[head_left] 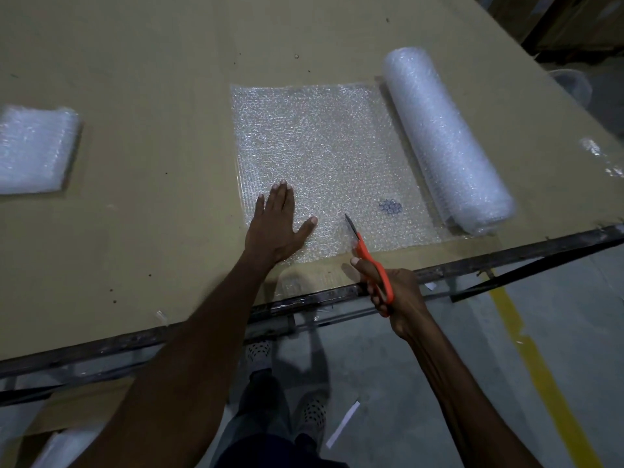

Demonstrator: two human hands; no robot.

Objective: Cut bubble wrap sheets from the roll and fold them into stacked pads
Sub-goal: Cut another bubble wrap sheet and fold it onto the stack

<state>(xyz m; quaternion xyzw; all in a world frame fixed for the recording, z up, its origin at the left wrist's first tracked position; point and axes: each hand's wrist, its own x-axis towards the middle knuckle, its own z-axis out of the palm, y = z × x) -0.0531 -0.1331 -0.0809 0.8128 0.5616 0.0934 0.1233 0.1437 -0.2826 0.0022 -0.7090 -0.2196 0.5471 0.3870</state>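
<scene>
A roll of bubble wrap (442,136) lies on the brown table (152,79), with a sheet (314,146) unrolled from it toward the left. My left hand (277,228) presses flat on the sheet's near left corner, fingers spread. My right hand (388,292) grips orange-handled scissors (366,255) at the sheet's near edge, the blades pointing away from me into the wrap. A folded bubble wrap pad (33,150) rests at the far left of the table.
The table's dark metal front edge (506,255) runs diagonally just under my right hand. A scrap of bubble wrap (597,153) lies at the right edge. Below are the concrete floor, a yellow line (540,359), paper scraps and my feet.
</scene>
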